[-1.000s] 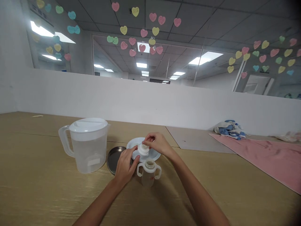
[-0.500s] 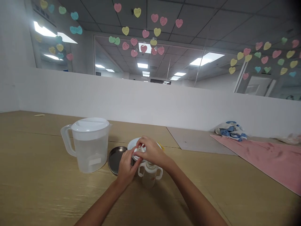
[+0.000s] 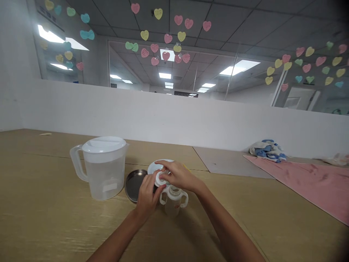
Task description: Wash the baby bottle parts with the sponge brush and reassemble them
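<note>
Between both hands a white baby-bottle cap (image 3: 158, 181) is held, tilted, just above and left of an open bottle. My left hand (image 3: 146, 193) grips the cap from the left with its thumb at the lower edge. My right hand (image 3: 178, 176) has its thumb and fingers at the cap's inner side, its index finger reaching over the top. Fingers cover part of the cap, and whatever is inside it cannot be made out. The clear baby bottle (image 3: 172, 207) with two white handles stands upright under my right hand, its mouth uncovered.
A lidded clear pitcher (image 3: 105, 171) stands to the left. A round metal dish (image 3: 133, 186) and a white dish (image 3: 153, 167) lie close behind the hands. Farther right are a crumpled blue-and-white cloth (image 3: 268, 151) and a pink cloth (image 3: 308, 183); a white wall (image 3: 163, 116) bounds the table.
My right hand's index finger has stretched out over the cap, and the cap has tipped so more of its white side shows. The bottle and dishes stay in place.
</note>
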{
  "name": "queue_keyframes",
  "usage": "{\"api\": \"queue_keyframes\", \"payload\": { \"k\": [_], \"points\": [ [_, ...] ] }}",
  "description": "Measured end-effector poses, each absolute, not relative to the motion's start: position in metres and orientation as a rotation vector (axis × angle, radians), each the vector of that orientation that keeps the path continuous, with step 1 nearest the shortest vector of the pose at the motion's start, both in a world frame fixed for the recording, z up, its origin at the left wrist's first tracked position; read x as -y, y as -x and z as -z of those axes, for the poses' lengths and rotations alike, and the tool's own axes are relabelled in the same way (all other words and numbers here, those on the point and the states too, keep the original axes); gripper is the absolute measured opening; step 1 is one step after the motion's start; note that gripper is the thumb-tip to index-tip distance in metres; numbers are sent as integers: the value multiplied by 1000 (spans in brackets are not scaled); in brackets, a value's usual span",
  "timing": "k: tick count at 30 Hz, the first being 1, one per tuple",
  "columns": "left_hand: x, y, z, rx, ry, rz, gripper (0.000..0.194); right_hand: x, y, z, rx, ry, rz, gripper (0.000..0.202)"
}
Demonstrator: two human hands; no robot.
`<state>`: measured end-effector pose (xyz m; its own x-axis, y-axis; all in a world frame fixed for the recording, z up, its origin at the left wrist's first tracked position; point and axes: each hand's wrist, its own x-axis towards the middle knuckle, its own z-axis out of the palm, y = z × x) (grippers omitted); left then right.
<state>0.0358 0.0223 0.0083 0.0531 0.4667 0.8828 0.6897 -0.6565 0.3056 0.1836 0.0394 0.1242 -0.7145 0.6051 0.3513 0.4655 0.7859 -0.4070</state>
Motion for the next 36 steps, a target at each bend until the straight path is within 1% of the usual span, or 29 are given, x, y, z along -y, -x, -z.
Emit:
{"api": "queue_keyframes", "payload": {
  "k": [6,11,13,16,18,22,24,29,33,36],
  "points": [
    [-25,-31,-6,1166,2193,1584,40,-49,-192,-129,2514,730,-574,40],
    [-26,-29,-9,1258,2208,1608,40,-63,-198,-123,2362,703,-1067,46],
    [-27,-29,-9,1324,2219,1568,40,-69,-200,-119,2309,777,-1119,46],
    [-30,-28,-7,1444,2185,1517,39,-76,-202,-114,2259,926,-1043,44],
    [-33,-28,-5,1532,2141,1507,36,-78,-203,-114,2255,1054,-909,43],
    [-38,-29,0,1757,2063,1439,31,-75,-201,-113,2419,1300,-378,44],
    [-39,-31,1,1876,2011,1418,30,-74,-199,-111,2526,1372,-226,45],
    [-40,-34,3,1987,1946,1436,31,-76,-199,-107,2605,1425,-216,41],
    [-38,-34,2,1976,1947,1442,30,-75,-203,-112,2571,1410,-226,39],
    [-36,-32,0,1895,1929,1491,28,-72,-208,-120,2445,1351,-246,36]
  ]
}}
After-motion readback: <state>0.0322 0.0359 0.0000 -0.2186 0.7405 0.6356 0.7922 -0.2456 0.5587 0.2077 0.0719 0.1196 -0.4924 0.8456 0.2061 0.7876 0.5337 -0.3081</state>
